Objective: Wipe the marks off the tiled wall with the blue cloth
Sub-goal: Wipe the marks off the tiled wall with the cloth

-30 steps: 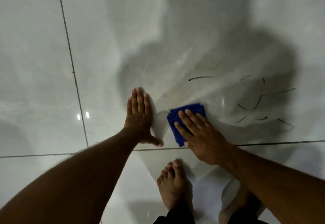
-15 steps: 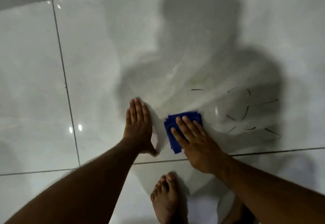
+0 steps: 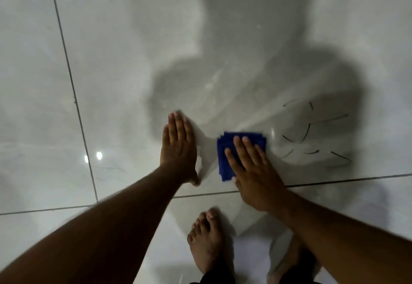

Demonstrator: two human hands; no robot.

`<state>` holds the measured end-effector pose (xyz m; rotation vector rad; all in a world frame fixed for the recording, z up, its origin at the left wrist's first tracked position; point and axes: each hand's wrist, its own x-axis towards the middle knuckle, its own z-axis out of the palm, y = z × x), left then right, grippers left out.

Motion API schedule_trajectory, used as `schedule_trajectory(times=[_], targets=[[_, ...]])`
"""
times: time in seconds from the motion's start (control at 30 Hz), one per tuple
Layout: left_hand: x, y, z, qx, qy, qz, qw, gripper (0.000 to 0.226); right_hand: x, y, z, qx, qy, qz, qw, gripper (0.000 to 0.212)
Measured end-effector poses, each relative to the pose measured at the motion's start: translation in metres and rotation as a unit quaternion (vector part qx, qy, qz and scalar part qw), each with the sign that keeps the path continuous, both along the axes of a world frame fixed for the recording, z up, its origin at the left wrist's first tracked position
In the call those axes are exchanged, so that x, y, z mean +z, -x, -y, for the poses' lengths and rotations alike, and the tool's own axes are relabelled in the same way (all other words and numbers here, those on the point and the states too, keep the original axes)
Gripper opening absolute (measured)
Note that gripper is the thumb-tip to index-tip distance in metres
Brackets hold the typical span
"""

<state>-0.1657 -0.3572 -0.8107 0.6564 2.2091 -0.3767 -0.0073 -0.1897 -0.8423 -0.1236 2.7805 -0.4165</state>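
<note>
A folded blue cloth [image 3: 226, 139] lies flat against the glossy pale tiled wall [image 3: 133, 60], just above a horizontal grout line. My right hand [image 3: 254, 172] presses on it with flat fingers, covering its lower right part. My left hand [image 3: 178, 149] rests flat on the wall a little to the left of the cloth, holding nothing. Several thin black marks [image 3: 306, 132] are scattered on the tile just right of the cloth, inside my shadow.
My bare left foot [image 3: 207, 239] and right foot [image 3: 287, 259] stand on the pale floor below the wall. A vertical grout line [image 3: 73, 96] runs down the wall at the left. A horizontal grout line [image 3: 334, 180] passes under my right hand.
The view has tipped upward, so hands and marks sit lower in frame. Both hands stay almost where they were on the wall. The thin stroke above the cloth shrank and no longer shows.
</note>
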Motion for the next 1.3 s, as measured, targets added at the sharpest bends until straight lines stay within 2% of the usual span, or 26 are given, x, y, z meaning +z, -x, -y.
schedule_trajectory(times=[0.07,0.17,0.27,0.33,0.4,0.47,0.5,0.53,0.57,0.67,0.73,0.8,0.87,0.93,0.97,1.0,1.07,1.13,1.17,1.2,1.23,1.3], targets=[[-0.001,0.001,-0.003,0.003,0.002,-0.004,1.0,0.181,-0.006,0.061,-0.011,-0.062,-0.021,-0.04,0.997,0.086],[0.0,0.002,-0.002,-0.001,-0.01,-0.002,1.0,0.184,-0.015,0.143,-0.029,-0.18,-0.026,-0.044,0.982,0.081],[0.002,0.009,-0.011,-0.039,-0.039,-0.013,0.998,0.181,-0.015,0.106,-0.02,-0.199,-0.016,-0.058,0.978,0.082],[0.002,0.011,-0.027,-0.073,-0.039,-0.009,0.997,0.178,-0.008,0.04,-0.007,-0.141,-0.016,-0.04,0.989,0.086],[0.001,0.007,-0.041,-0.072,-0.02,-0.004,0.997,0.178,-0.01,-0.007,-0.025,0.008,-0.019,-0.034,0.999,0.09],[-0.003,0.004,-0.052,-0.058,-0.003,-0.011,0.998,0.179,-0.021,0.005,-0.075,0.179,-0.023,-0.063,0.982,0.087],[-0.004,0.002,-0.055,-0.047,0.003,-0.007,0.999,0.179,-0.026,0.023,-0.094,0.214,-0.031,-0.078,0.973,0.084],[-0.005,0.002,-0.056,-0.037,0.003,-0.006,0.999,0.18,-0.031,0.044,-0.106,0.194,-0.037,-0.096,0.976,0.082],[-0.006,0.003,-0.057,-0.034,0.001,-0.01,0.999,0.181,-0.034,0.067,-0.112,0.132,-0.05,-0.112,0.984,0.079],[-0.005,0.005,-0.055,-0.04,-0.008,-0.006,0.999,0.183,-0.031,0.11,-0.087,-0.103,-0.047,-0.106,0.988,0.079],[-0.001,0.006,-0.054,-0.037,-0.03,-0.003,0.999,0.184,-0.025,0.086,-0.063,-0.148,-0.036,-0.087,0.984,0.078],[0.004,0.004,-0.061,-0.025,-0.056,0.008,0.998,0.182,-0.018,0.027,-0.051,-0.076,-0.015,-0.067,0.995,0.079],[0.001,-0.003,-0.08,-0.026,-0.085,0.016,0.996,0.182,-0.011,-0.022,-0.068,0.086,0.002,-0.06,0.994,0.078],[-0.004,-0.011,-0.099,-0.039,-0.102,0.023,0.994,0.184,-0.017,-0.016,-0.114,0.228,0.009,-0.077,0.971,0.078],[-0.006,-0.014,-0.105,-0.042,-0.106,0.024,0.993,0.186,-0.021,0.001,-0.133,0.244,-0.011,-0.092,0.965,0.078],[-0.01,-0.016,-0.109,-0.045,-0.111,0.021,0.993,0.188,-0.025,0.021,-0.147,0.207,-0.036,-0.103,0.972,0.078],[-0.015,-0.017,-0.109,-0.045,-0.116,0.014,0.992,0.19,-0.029,0.057,-0.151,0.028,-0.062,-0.116,0.991,0.077],[-0.013,-0.015,-0.101,-0.049,-0.119,0.018,0.991,0.188,-0.025,0.065,-0.126,-0.157,-0.051,-0.096,0.982,0.077],[-0.012,-0.013,-0.098,-0.056,-0.12,0.019,0.991,0.187,-0.022,0.055,-0.11,-0.196,-0.05,-0.076,0.976,0.077],[-0.009,-0.012,-0.096,-0.066,-0.12,0.021,0.99,0.185,-0.018,0.039,-0.099,-0.193,-0.051,-0.062,0.978,0.077],[-0.008,-0.012,-0.095,-0.073,-0.117,0.023,0.99,0.184,-0.014,0.019,-0.095,-0.142,-0.048,-0.054,0.987,0.077],[-0.007,-0.012,-0.095,-0.074,-0.113,0.024,0.991,0.184,-0.009,-0.013,-0.121,0.078,-0.017,-0.057,0.995,0.074]])
